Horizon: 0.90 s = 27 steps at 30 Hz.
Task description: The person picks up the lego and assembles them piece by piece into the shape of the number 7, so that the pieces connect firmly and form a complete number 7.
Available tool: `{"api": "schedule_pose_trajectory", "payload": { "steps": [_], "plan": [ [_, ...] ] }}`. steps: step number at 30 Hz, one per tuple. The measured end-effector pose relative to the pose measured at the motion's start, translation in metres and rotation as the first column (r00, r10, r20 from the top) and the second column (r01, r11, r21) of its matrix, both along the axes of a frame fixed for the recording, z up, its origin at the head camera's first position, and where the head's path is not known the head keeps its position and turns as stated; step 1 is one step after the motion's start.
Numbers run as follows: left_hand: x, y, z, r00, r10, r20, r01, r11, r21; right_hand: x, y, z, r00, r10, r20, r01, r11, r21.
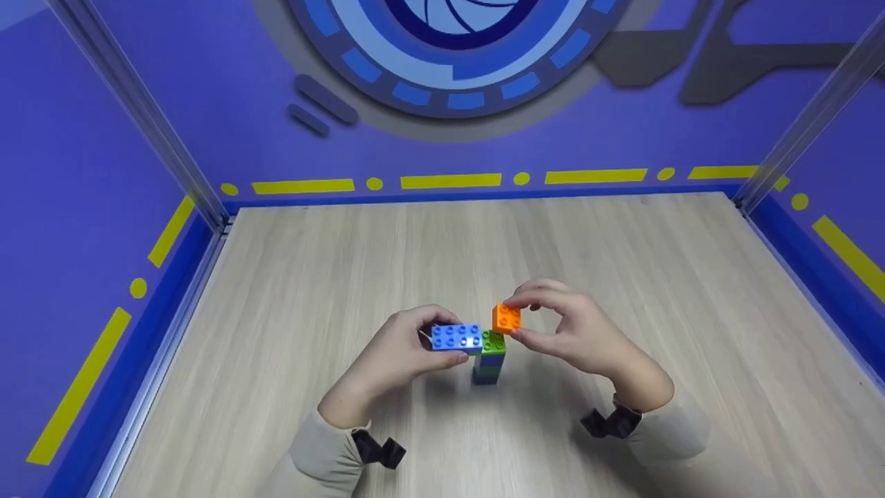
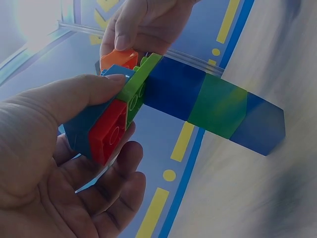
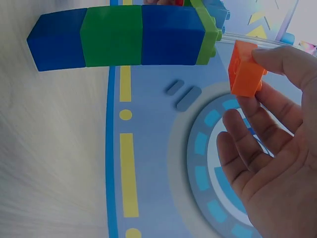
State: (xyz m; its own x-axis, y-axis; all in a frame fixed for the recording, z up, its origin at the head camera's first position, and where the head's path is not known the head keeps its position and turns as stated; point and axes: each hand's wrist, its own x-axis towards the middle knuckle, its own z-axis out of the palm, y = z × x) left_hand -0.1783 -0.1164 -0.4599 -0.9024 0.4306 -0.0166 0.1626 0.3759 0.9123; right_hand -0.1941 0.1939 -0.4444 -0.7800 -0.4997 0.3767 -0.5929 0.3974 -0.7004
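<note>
A tower of toy building bricks (image 1: 489,368) stands upright on the table, with blue, green and blue (image 3: 173,35) blocks under a thin lime green piece (image 1: 494,342). My left hand (image 1: 401,349) grips a long blue brick (image 1: 456,337) by its sides at the tower's upper left. Beneath that brick, a red brick (image 2: 108,133) shows in the left wrist view, beside the lime piece. Between thumb and fingers, my right hand (image 1: 581,332) pinches a small orange brick (image 1: 507,318). In the right wrist view, a gap separates this orange brick (image 3: 246,72) from the lime studs.
The wood-grain table (image 1: 332,256) is bounded by a blue back wall (image 1: 228,149) and side walls, with metal posts at the corners. Black straps with blocky mounts (image 1: 379,449) are worn on both wrists.
</note>
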Motion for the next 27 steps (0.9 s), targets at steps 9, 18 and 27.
{"api": "schedule_pose_trajectory", "payload": {
  "steps": [9, 18, 27],
  "plan": [
    [-0.001, 0.000, -0.001, 1.000, 0.000, -0.005, 0.000, 1.000, 0.011, -0.002, -0.002, -0.007, 0.992, 0.125, 0.024, -0.126, 0.992, 0.014],
    [0.000, 0.000, -0.004, 1.000, 0.005, 0.000, -0.005, 1.000, 0.029, -0.004, -0.004, -0.013, 0.985, 0.170, 0.033, -0.170, 0.985, 0.006],
    [0.001, 0.000, -0.004, 1.000, 0.011, -0.001, -0.011, 1.000, 0.029, -0.003, -0.007, -0.018, 0.977, 0.161, 0.137, -0.161, 0.987, -0.010]
  ]
}}
